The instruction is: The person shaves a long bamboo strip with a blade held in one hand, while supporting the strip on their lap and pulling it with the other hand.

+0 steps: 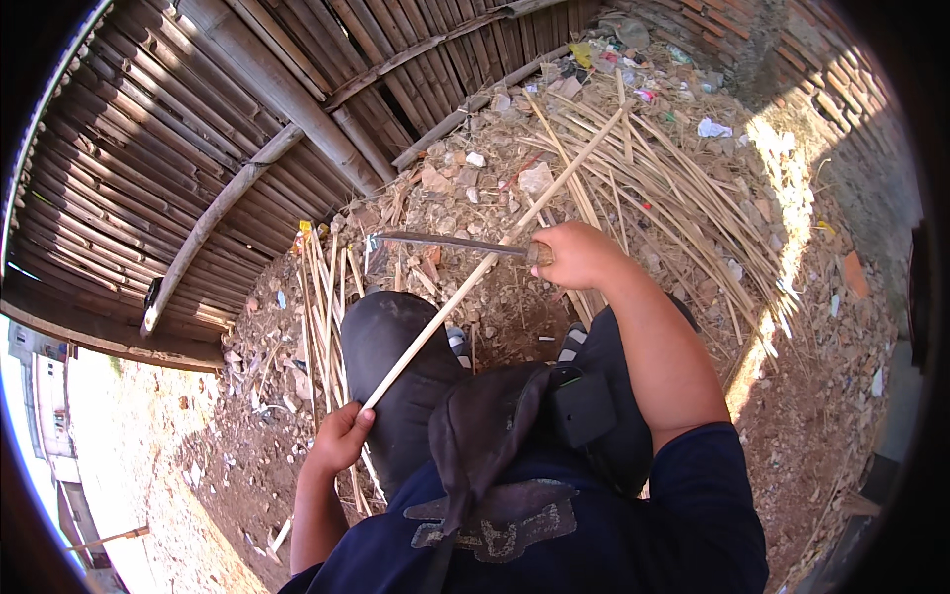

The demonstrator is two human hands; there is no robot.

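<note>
My left hand point(339, 439) is closed round the near end of a long pale bamboo strip point(437, 323), beside my left knee. The strip slants up and away to the right, over my left thigh. In my right hand point(574, 257) is the handle of a long dark-bladed knife point(450, 242). Its blade points left and lies across the strip, just beyond my knees; whether it cuts into the strip I cannot tell. A hooked tip shows at the blade's far end.
A loose pile of bamboo strips point(683, 193) lies at the far right, and more strips point(319, 307) lie left of my left leg. Stones and litter cover the dirt ground point(465, 198). A bamboo slat wall point(228, 129) leans over the left; a brick wall point(792, 59) stands far right.
</note>
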